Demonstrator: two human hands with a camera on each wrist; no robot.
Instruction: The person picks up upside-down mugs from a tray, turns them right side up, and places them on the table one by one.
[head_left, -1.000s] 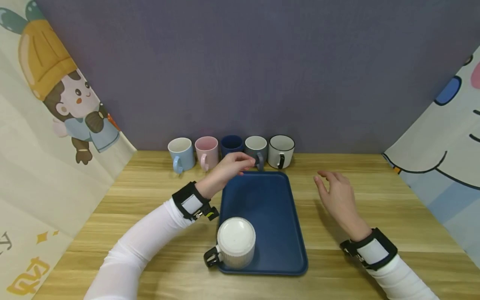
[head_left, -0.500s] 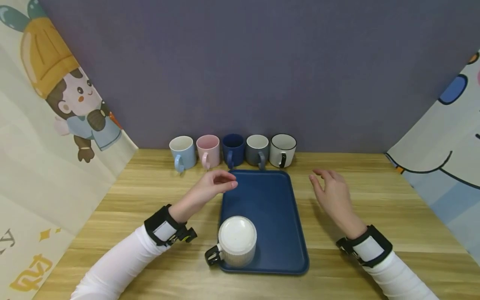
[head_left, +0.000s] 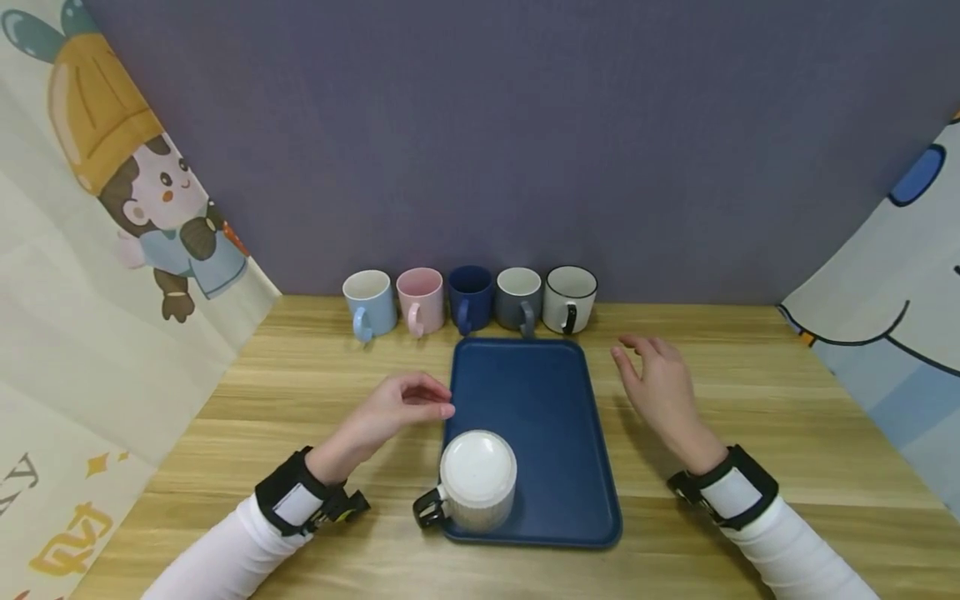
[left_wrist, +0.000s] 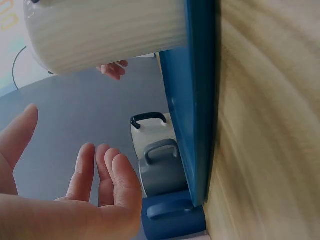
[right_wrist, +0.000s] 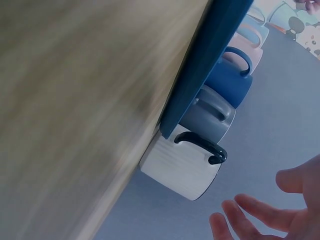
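My left hand [head_left: 385,419] hovers by the left rim of the blue tray [head_left: 555,433], fingers loosely bent, holding nothing. Just nearer than it, an upside-down white ribbed mug [head_left: 478,483] sits in the tray's front left corner, its black handle [head_left: 429,508] jutting over the rim. To the right of the tray, my right hand [head_left: 660,392] hangs over the table with relaxed fingers and no object in it. In the right wrist view, its fingers [right_wrist: 262,212] are apart from the upright white mug with black handle [right_wrist: 182,162].
Behind the tray stands a row of upright mugs: light blue [head_left: 371,306], pink [head_left: 422,303], navy [head_left: 471,302], grey [head_left: 517,302], and white with a black rim [head_left: 568,302]. A grey wall panel [head_left: 525,150] rises directly behind them.
My left hand has drawn back from in front of the navy and grey mugs, toward the body and left, to beside the tray. The right hand and the mugs stay nearly the same.
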